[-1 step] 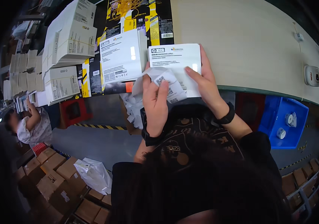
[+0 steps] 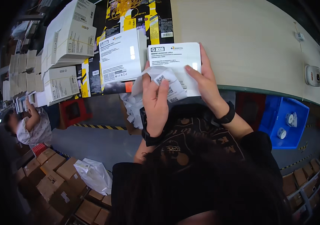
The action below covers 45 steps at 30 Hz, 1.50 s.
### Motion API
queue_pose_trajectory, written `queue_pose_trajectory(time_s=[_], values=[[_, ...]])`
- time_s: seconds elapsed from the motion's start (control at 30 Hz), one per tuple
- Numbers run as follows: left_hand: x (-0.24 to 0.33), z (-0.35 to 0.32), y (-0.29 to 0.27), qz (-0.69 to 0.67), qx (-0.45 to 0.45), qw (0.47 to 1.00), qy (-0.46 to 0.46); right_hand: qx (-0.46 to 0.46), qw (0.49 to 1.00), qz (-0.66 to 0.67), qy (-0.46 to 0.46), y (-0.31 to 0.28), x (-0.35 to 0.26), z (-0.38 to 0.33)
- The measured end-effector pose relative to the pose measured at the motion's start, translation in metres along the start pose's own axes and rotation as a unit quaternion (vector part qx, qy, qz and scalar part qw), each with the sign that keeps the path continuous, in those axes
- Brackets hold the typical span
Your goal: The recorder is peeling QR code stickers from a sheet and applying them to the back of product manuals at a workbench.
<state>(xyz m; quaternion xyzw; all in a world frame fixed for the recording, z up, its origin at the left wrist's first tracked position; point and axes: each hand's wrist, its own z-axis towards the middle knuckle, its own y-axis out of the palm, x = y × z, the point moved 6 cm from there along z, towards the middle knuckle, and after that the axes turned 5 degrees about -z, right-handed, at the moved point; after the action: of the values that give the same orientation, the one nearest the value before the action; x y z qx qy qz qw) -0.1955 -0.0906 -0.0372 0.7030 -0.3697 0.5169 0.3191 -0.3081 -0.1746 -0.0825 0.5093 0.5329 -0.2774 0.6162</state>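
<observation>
My left hand pinches a strip of white labels printed with small square codes. The strip curls back over my fingers and covers the lower left of a white printed box. My right hand is wrapped round the right side of that box, thumb on its top face and fingers along its edge. Just left of it, another stack of white printed boxes lies on flattened black and yellow cardboard.
Tall stacks of white boxes stand at the table's left. Yellow rubber bands lie at the back. A blue bin with label rolls is lower right. Cartons sit on the floor, and another person is at far left.
</observation>
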Motion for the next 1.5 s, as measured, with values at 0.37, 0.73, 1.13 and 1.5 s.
queue_pose_trajectory(time_s=[0.37,0.73,1.13,1.5], values=[[0.004,-0.008,0.035,0.094,-0.078,0.975,0.187,0.118,0.956,-0.224,-0.147,-0.058,-0.026,-0.005],[-0.004,-0.006,0.095,0.191,-0.278,0.913,0.228,0.134,0.984,-0.117,-0.030,-0.120,-0.046,-0.044],[0.010,-0.012,0.096,0.157,-0.316,0.908,0.226,0.211,0.949,-0.190,-0.135,-0.131,-0.078,-0.065],[0.051,-0.020,0.087,0.136,-0.116,0.915,0.361,-0.062,0.975,-0.215,0.005,-0.074,-0.078,-0.055]])
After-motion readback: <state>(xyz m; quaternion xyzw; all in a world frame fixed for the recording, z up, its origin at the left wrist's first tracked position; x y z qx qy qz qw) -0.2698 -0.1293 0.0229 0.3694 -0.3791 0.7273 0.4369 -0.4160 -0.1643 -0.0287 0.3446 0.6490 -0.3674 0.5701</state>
